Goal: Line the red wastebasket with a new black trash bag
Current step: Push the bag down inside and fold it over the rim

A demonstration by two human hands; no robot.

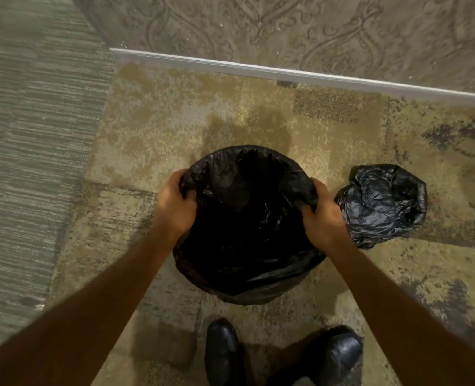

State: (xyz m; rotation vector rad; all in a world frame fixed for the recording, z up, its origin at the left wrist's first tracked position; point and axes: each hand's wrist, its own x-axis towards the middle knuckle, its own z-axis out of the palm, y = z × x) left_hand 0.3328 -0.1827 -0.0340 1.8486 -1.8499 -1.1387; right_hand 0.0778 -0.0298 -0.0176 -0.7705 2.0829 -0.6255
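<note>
A black trash bag point(247, 218) stands open in the middle of the carpet, draped over a round wastebasket whose red body is fully hidden under the plastic. My left hand point(175, 207) grips the bag's edge at the left side of the rim. My right hand point(322, 215) grips the bag's edge at the right side. The far part of the bag's mouth lies folded over the rim, and the near part hangs down the outside of the basket.
A crumpled, bulging black bag point(384, 204) lies on the carpet just right of the basket. A wall with white baseboard point(286, 72) runs behind. My two black shoes point(222, 355) stand close in front. Grey carpet point(22, 162) lies to the left.
</note>
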